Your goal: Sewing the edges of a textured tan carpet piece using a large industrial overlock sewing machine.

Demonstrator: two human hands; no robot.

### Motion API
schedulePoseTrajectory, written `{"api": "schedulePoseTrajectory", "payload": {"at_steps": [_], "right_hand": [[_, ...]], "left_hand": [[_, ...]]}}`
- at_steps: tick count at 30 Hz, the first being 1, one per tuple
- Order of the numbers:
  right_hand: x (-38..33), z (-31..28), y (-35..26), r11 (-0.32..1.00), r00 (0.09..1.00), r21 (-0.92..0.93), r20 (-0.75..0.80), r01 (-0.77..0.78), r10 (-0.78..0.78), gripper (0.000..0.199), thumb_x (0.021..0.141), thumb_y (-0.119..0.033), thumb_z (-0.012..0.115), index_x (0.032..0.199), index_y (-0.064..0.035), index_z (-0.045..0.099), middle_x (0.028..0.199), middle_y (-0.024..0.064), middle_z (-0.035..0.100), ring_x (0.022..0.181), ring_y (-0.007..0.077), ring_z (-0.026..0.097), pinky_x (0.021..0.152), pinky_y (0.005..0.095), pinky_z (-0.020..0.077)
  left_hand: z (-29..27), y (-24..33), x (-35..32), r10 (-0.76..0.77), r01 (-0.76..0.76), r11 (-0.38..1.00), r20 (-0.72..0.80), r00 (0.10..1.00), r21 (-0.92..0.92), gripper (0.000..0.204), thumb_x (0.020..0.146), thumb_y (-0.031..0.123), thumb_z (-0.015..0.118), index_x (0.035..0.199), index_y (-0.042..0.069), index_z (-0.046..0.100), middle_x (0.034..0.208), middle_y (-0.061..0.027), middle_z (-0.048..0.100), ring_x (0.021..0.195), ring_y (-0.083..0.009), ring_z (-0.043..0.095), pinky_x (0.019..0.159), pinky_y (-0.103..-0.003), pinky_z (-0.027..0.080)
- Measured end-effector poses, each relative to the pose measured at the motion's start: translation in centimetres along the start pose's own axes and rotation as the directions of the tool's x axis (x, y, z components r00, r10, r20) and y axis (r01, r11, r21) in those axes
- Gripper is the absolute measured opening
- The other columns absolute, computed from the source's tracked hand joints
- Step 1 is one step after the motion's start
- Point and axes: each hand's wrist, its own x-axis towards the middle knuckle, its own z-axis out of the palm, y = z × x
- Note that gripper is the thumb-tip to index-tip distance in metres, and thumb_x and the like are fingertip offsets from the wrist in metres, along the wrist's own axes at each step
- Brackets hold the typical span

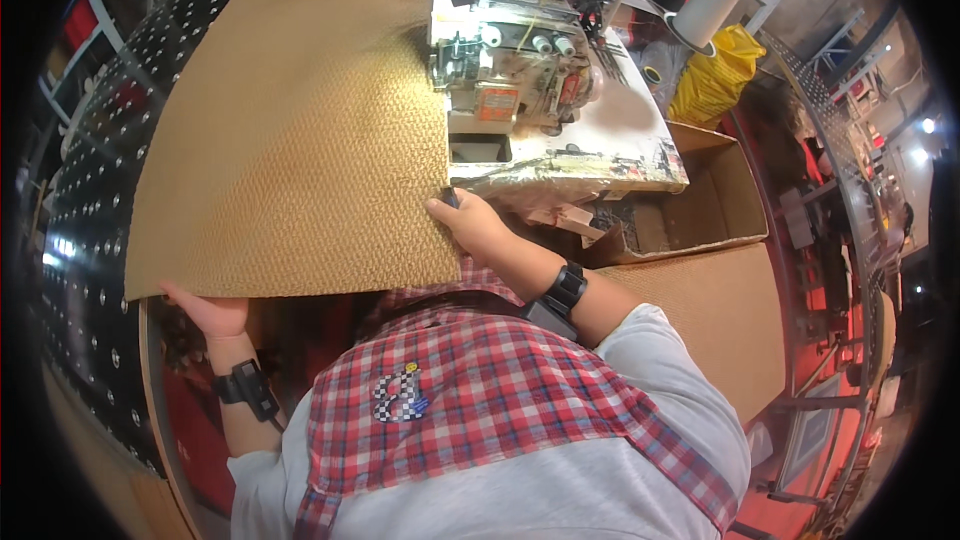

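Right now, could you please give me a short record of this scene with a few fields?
Left hand: grips the near left corner of the tan woven mat.
Right hand: holds the mat's near right corner, next to the sewing machine.
Mat: spread flat, its right edge at the machine.
Nearby: open cardboard box, yellow bag.
Wrists: a black band on each.

One woven tan mat (290, 130); one sewing machine (505, 65); one open cardboard box (715, 195); one yellow bag (715, 75); one white roll (705, 8); two hands, left hand (212, 315) and right hand (472, 222); two black wrist bands, one on each wrist (566, 287).
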Motion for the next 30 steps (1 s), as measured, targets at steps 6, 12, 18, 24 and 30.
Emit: {"api": "schedulePoseTrajectory", "payload": {"at_steps": [6,12,18,24,30], "right_hand": [[-0.4,0.6,-2.2,0.984,0.998,-0.169,-0.044,-0.055,0.048,0.026,0.084,-0.024,0.051,0.094,0.0005,0.053,0.074,0.0054,0.056,0.060,0.0118,0.050,0.055,0.0277,0.0416],[0.6,-0.3,-2.3,0.997,0.997,0.025,-0.036,-0.068,0.069,0.026,0.084,-0.026,0.049,0.095,-0.0031,0.049,0.064,0.0006,0.045,0.051,0.0094,0.040,0.044,0.0225,0.0332],[0.5,-0.8,-2.9,0.998,0.997,-0.003,-0.043,-0.064,0.064,0.027,0.085,-0.033,0.047,0.084,-0.0057,0.048,0.059,0.0025,0.045,0.047,0.0099,0.038,0.041,0.0226,0.0305],[0.5,-1.7,-2.6,0.975,0.997,0.211,0.038,-0.071,0.065,0.025,0.086,-0.030,0.047,0.078,-0.0063,0.048,0.054,0.0010,0.043,0.042,0.0082,0.035,0.038,0.0213,0.0281],[0.5,-2.0,-2.1,0.969,0.995,0.225,0.029,-0.100,0.096,0.024,0.085,-0.028,0.048,0.076,-0.0053,0.048,0.054,0.0013,0.043,0.041,0.0083,0.035,0.037,0.0214,0.0271]], "left_hand": [[-0.9,-0.9,0.4,-0.234,-0.024,0.855,0.426,0.874,0.518,0.060,0.074,0.038,0.058,0.121,0.007,0.040,0.122,-0.0072,0.043,0.110,-0.0237,0.041,0.093,-0.036,0.031],[3.3,-1.8,2.8,-0.109,-0.284,-0.023,0.280,0.954,0.958,0.044,0.074,0.024,0.064,0.107,-0.001,0.051,0.110,-0.0122,0.054,0.102,-0.0230,0.049,0.090,-0.030,0.034],[4.6,-2.4,6.7,0.019,-0.529,-0.277,0.555,0.832,0.802,0.038,0.081,0.025,0.055,0.108,-0.001,0.051,0.110,-0.0177,0.052,0.104,-0.0319,0.046,0.090,-0.037,0.033],[5.5,-3.5,10.8,0.013,-0.643,-0.287,0.674,0.738,0.710,0.038,0.081,0.025,0.054,0.110,0.001,0.050,0.114,-0.0166,0.049,0.107,-0.0322,0.043,0.091,-0.038,0.032],[6.3,-4.8,15.0,0.025,-0.612,-0.429,0.686,0.727,0.664,0.037,0.081,0.026,0.054,0.110,0.003,0.051,0.114,-0.0149,0.049,0.107,-0.0323,0.043,0.090,-0.040,0.032]]}}
